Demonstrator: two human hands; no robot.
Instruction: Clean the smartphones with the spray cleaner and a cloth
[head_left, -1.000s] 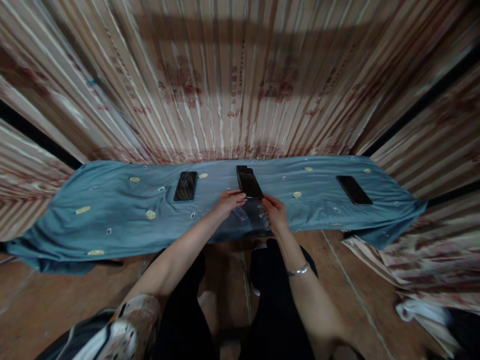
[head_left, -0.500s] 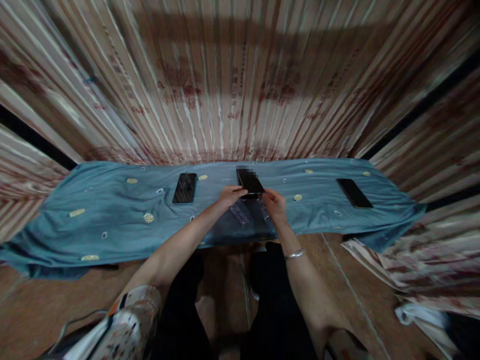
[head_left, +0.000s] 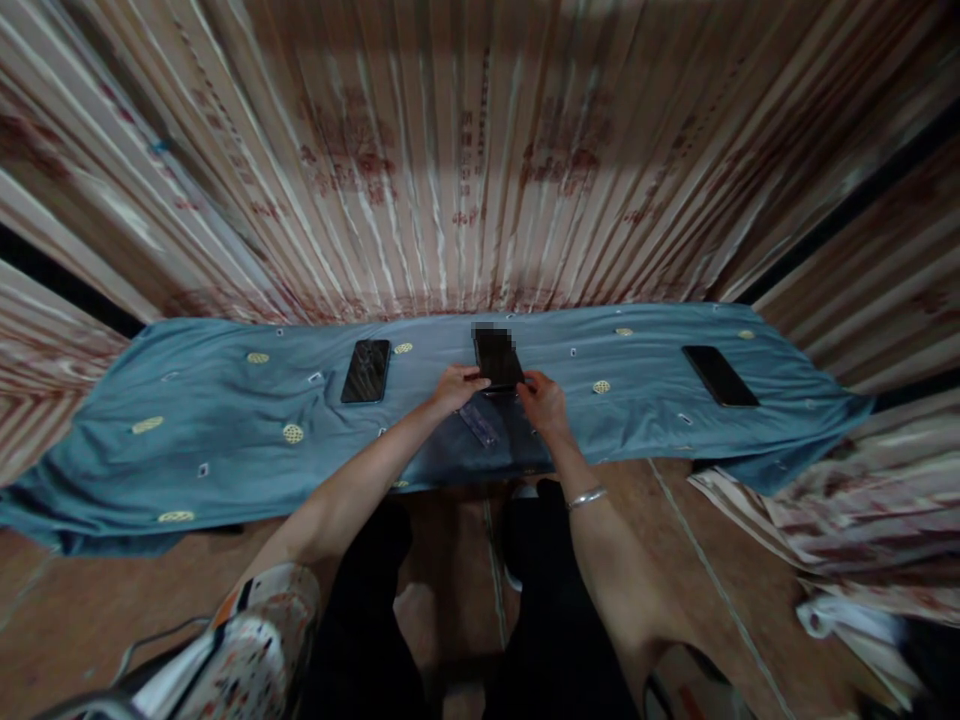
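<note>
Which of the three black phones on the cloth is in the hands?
The middle phone, gripped at its near end by the left hand and right hand; the left phone and right phone lie untouched.

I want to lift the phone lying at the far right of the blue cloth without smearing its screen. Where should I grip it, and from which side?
Grip the right-hand phone across its two long edges, coming down from above. It lies flat, screen up, slanted on the blue cloth, with nothing beside it, so both thin edges look free; the soft cloth should probably let fingertips get under.
</note>
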